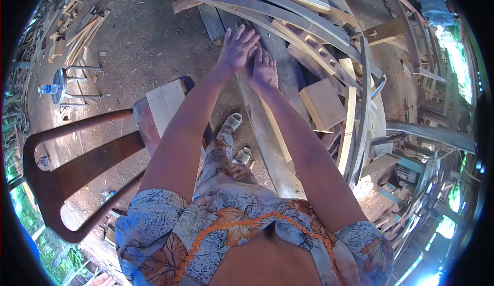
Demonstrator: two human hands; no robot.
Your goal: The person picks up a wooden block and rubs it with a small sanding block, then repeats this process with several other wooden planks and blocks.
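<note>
My left hand (239,49) reaches forward with its fingers spread over a long worn plank (252,100). Beside it, close to touching, my right hand (264,71) lies over the same plank, its fingers stretched forward. No object shows in either hand. To the right of my hands, long curved boards (247,2) and a pale piece with rectangular slots (314,49) lie in a pile. A square-ended wood block (322,105) rests nearer, to the right of my right forearm.
A dark wooden chair (98,160) with pale boards (165,103) on its seat stands at the left. Beyond it is a round stool (59,86) with a plastic bottle (47,89). Wood scraps (87,36) lie at the back left. Long boards (437,134) extend at the right.
</note>
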